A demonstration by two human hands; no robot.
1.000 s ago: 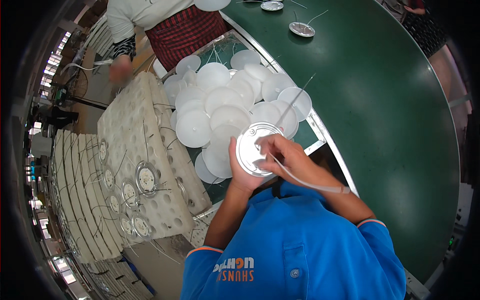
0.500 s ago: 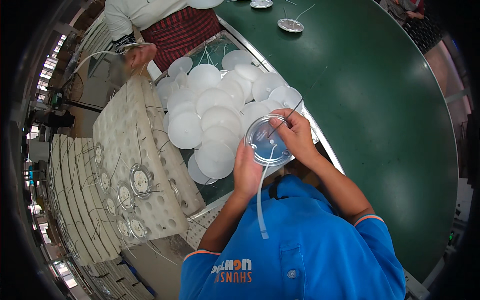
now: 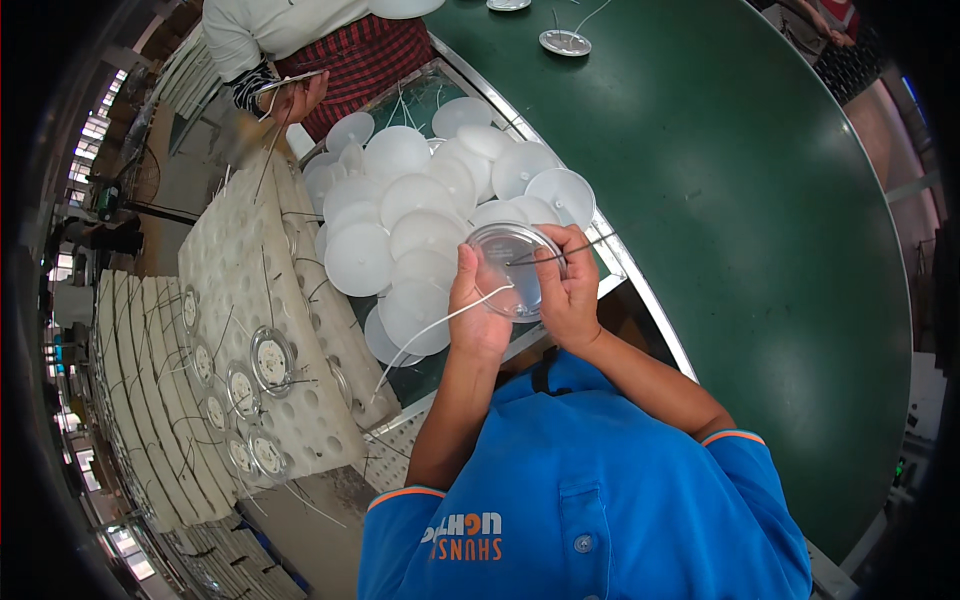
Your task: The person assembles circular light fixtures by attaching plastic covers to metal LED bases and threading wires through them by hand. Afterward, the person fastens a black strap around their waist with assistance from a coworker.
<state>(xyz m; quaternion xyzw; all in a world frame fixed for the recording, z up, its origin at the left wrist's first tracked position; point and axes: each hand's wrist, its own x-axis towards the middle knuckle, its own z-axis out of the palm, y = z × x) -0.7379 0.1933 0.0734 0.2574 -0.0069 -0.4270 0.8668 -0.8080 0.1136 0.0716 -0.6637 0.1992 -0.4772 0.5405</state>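
Observation:
A clear round lamp housing (image 3: 497, 250) is held between my two hands, tilted, in front of my chest. My left hand (image 3: 478, 318) grips its left side, with the thumb up along the rim and the other fingers partly hidden behind. My right hand (image 3: 572, 300) closes on the right rim, thumb in front, beside a dark wire that runs out to the right. From the housing's lower part a white cable (image 3: 440, 322) curves down to the left. Just beyond my hands lies a heap of frosted white round covers (image 3: 425, 230) in a metal-edged tray.
At left stands a pale foam board (image 3: 235, 225) with holes, several wired discs set in it. More foam boards (image 3: 150, 400) stack behind. A co-worker's hand (image 3: 302, 98) holds a disc at the far left. On the green table (image 3: 740, 250) rests a wired disc (image 3: 565, 42).
The housing has shifted slightly left and turned, so its white cable now swings out to the left rather than hanging down. The co-worker's hand has risen slightly with its disc.

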